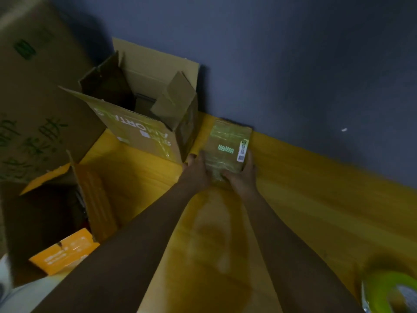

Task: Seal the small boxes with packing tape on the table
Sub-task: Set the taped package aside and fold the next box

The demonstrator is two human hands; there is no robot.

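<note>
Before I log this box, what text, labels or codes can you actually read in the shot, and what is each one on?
"AMORT...", upside down, partly cut off: open carton.
Green characters, blurred, unreadable: large carton.
White barcode label and green patterned sticker, too small to read: small taped box, held by left hand and right hand.
White print, blurred: orange box.
Tape roll: no text visible.

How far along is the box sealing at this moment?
Done, it seems: the small box by the wall shows glossy tape across its top. In hand: the left hand and right hand both hold that box at its near end on the table. Left: unclear; the tape roll sits idle at the near right, and the open carton may hold more boxes, but its inside is too dark to tell.
</note>
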